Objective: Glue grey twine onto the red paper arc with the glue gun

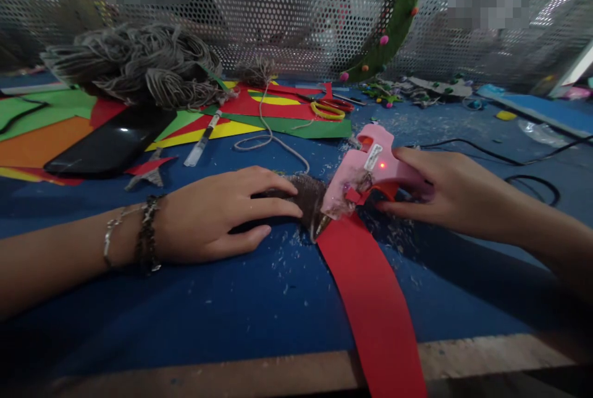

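My right hand (445,191) grips a pink glue gun (359,169) by its handle, an orange trigger and a glowing red light showing on it. The gun's metal nozzle points down-left, beside the edge of a grey yarn-covered section (311,199) of a curved red strip (375,287). Strands and a red scrap cling to the gun's front. My left hand (217,215) lies palm down, fingers spread, their tips resting on the yarn-covered section. From there a loose strand of yarn (290,149) trails back across the table.
Behind my left hand lie a big grey yarn skein (139,64), a black phone (111,141), a marker (204,138) and coloured sheets (301,124). Yellow-handled scissors (327,111) rest on them. A black cable (463,143) runs right. A perforated metal screen (287,15) borders the table's back.
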{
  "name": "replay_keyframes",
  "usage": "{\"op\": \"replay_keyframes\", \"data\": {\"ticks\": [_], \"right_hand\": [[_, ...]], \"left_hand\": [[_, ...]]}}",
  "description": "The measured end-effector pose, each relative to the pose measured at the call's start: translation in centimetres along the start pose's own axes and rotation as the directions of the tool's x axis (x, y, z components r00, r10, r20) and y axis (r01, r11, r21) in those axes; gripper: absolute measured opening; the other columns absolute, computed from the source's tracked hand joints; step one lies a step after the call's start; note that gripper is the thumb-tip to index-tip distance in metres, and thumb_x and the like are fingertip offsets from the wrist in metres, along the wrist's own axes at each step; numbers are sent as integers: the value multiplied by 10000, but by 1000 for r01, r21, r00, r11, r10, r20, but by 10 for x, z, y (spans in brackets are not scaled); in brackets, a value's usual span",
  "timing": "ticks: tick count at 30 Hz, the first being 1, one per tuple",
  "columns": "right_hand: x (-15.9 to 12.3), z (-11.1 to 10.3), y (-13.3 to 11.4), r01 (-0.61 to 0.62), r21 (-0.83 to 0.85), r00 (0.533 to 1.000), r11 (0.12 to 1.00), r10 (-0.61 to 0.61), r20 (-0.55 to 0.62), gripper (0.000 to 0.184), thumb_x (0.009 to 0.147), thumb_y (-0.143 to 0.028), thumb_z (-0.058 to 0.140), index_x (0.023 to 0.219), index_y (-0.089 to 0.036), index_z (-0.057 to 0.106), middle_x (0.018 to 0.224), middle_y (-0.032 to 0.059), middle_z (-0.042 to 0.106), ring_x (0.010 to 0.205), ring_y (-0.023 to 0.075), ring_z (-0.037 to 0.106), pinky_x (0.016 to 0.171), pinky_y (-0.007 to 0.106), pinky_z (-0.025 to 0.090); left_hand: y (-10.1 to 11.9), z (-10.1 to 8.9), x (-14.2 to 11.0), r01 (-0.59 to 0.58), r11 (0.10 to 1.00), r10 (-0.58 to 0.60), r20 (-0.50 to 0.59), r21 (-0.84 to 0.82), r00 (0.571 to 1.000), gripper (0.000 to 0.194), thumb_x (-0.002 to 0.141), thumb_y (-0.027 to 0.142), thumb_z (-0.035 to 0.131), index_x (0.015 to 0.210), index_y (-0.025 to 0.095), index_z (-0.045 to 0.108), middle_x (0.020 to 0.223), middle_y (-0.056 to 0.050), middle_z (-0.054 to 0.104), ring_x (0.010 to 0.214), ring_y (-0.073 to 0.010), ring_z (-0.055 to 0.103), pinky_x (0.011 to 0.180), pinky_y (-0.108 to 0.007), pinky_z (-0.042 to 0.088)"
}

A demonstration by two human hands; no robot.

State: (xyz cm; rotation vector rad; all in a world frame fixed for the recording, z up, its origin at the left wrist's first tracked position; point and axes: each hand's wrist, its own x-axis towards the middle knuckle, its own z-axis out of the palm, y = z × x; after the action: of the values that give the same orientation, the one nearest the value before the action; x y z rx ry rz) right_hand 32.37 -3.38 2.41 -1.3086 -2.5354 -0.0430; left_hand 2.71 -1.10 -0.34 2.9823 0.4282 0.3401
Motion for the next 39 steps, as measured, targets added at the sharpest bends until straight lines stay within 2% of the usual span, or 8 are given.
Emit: {"op": "replay_keyframes", "data": {"ticks": [8,20,25,32,36,39], "right_hand": [[1,1,-3,-1,-27,1000,1000,1,-4,214,728,-422,477,691,-246,361,555,-13,447,463,142,353,470,278,237],[0,-1,0,58,-109,998,992,-62,-27,187,770,-347,435,674,-250,308,520,-28,410,426,134,359,445,256,251],[0,-2,2,54,-120,998,991,-56,-18,169,777,-340,426,690,-246,315,533,-25,423,439,131,367,457,252,262],[0,-1,0,-11,-72,999,997,14,35,169,780,-357,424,701,-235,337,567,-8,444,475,128,375,477,254,262],[0,1,0,-8,-59,999,998,10,37,207,783,-395,429,694,-233,335,549,-19,419,464,116,337,476,257,246],[0,2,3,-2,-64,1000,998,4,31,219,788,-415,430,697,-229,360,557,-15,438,465,113,348,479,260,249]], "left_hand": [[1,0,0,12,1000,-13,-6,-18,1000,331,902,183,401,1203,234,529,1281,-69,519,1176,-222,475,1046,-375,354],[1,2,-1,20,1000,-20,-15,-22,1000,337,899,158,407,1206,230,524,1284,-62,512,1185,-205,462,1049,-359,339],[2,2,0,1,1000,-1,-14,-8,1000,329,904,158,401,1205,223,516,1285,-67,507,1182,-201,461,1043,-347,343],[0,0,0,-17,1000,16,6,11,1000,335,903,163,411,1219,213,511,1284,-76,502,1177,-207,465,1035,-346,350],[1,2,0,-5,1000,5,-38,2,999,327,905,157,400,1202,209,528,1271,-69,511,1174,-200,466,1041,-335,342],[1,1,0,-10,1000,10,-13,13,1000,338,906,161,400,1219,213,516,1280,-70,505,1181,-202,461,1044,-340,342]]}}
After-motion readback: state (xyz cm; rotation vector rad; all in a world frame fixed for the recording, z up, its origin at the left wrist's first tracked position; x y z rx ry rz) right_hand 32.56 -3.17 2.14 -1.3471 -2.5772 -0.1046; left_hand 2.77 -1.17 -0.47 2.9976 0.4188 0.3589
